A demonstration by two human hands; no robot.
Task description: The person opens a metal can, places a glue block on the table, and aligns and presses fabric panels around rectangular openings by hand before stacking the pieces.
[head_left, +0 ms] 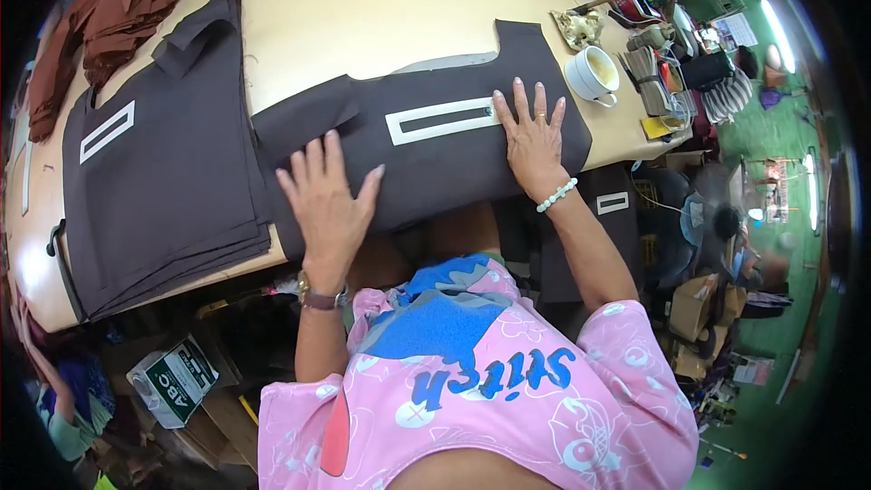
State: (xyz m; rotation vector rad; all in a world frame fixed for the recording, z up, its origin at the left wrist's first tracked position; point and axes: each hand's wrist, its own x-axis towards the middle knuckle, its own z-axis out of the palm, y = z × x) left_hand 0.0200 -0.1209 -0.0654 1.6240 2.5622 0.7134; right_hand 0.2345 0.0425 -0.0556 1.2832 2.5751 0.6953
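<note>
A dark cut fabric panel (435, 163) lies across the front of the table, its near edge hanging over. On it sits a white rectangular frame-shaped strip (399, 130) with a narrow dark slot. My left hand (328, 191) rests on the panel's left part, fingers spread, just below a folded-over flap (308, 115). My right hand (533, 138) lies flat with fingers apart at the right end of the white strip. A small dark green spot shows beside its index finger. To the left is a stack of similar dark panels (172, 191), the top one bearing another white frame strip (107, 132).
A white mug (592, 75) stands near the table's right edge, beside a pile of tools and bundles (649, 73). Brown fabric (109, 18) is heaped at the far left. Below are a dark panel with a white frame (612, 204) and a white-green package (172, 381). Another person's arm (41, 354) shows lower left.
</note>
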